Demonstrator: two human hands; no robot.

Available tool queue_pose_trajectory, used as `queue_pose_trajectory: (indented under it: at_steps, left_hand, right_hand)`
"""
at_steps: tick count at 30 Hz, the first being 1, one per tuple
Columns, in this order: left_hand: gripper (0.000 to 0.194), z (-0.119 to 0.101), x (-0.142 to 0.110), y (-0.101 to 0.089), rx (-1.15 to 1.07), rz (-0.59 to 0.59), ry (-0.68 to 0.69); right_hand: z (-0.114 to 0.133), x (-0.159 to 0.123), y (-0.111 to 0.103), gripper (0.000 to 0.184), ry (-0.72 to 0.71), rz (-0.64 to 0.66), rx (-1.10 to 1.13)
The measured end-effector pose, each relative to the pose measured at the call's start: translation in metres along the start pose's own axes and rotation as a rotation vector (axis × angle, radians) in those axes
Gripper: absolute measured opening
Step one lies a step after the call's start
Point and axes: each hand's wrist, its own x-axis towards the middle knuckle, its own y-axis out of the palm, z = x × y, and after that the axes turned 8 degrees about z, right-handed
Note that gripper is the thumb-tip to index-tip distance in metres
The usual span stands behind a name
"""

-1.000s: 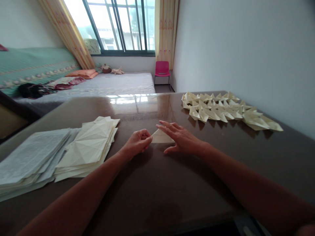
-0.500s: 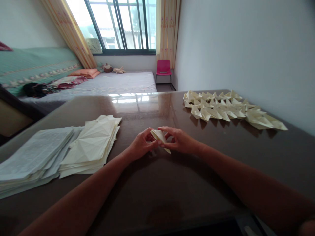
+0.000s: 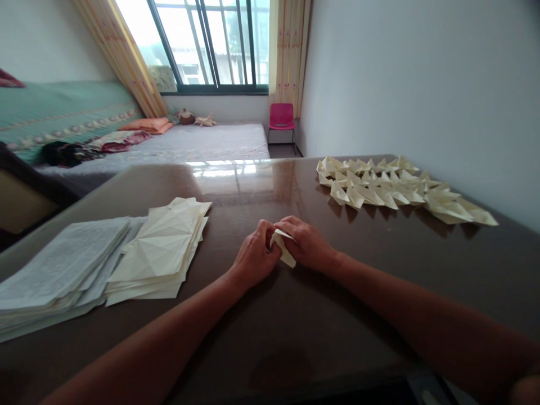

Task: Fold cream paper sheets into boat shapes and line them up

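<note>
Both hands meet over the middle of the brown table (image 3: 244, 349), around a small piece of folded cream paper (image 3: 287, 256). My left hand (image 3: 254, 254) is closed on its left side, thumb and curled fingers gripping the paper. From the right, my right hand (image 3: 307, 242) is closed on it too, fingers bent over the top. One flap of the paper sticks up between the hands and another points down toward me. The fingers cover much of it, so its full shape is hidden.
On the left lie a stack of creased cream sheets (image 3: 162, 242) and a pile of thin greyish printed paper (image 3: 63, 264). Several folded paper pieces (image 3: 379, 194) stand in rows at the back right, near the wall. Beyond the table are a bed (image 3: 219, 140) and a pink chair (image 3: 281, 116).
My hands have drawn closer together, and my left hand has moved right with its fingers curled tighter. The paper has turned and is more covered by the fingers.
</note>
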Motion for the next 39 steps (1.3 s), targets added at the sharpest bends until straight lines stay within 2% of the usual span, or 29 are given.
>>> queue_pose_trajectory:
  at_steps: [5, 10, 15, 21, 26, 31, 35, 39]
  left_hand:
    - [0.009, 0.002, 0.003, -0.001, -0.067, 0.035, -0.018]
    - [0.018, 0.005, 0.007, -0.001, -0.058, 0.038, -0.018]
    - [0.016, 0.008, 0.008, 0.001, 0.106, 0.06, -0.027]
    - [0.014, 0.009, 0.006, -0.005, 0.285, 0.1, -0.016]
    - [0.019, 0.016, 0.001, -0.014, 0.305, 0.169, 0.055]
    - [0.018, 0.018, -0.002, -0.023, 0.335, 0.208, 0.146]
    - [0.016, 0.015, -0.003, -0.032, 0.481, 0.302, 0.276]
    - [0.021, 0.009, -0.006, -0.04, 0.575, 0.374, 0.32]
  right_hand:
    - [-0.006, 0.002, 0.004, 0.021, 0.042, -0.039, 0.059]
    - [-0.008, 0.001, 0.006, 0.024, 0.1, -0.031, 0.06]
    - [-0.01, 0.0, 0.006, 0.024, 0.133, 0.028, -0.034]
    - [-0.013, -0.002, 0.001, 0.022, 0.144, 0.035, -0.096]
    - [-0.021, -0.008, -0.014, 0.017, 0.003, 0.13, -0.175]
    - [-0.029, -0.011, -0.031, 0.02, -0.159, 0.258, -0.231]
    - [-0.031, -0.013, -0.04, 0.025, -0.21, 0.321, -0.294]
    - [-0.028, -0.015, -0.046, 0.032, -0.228, 0.357, -0.354]
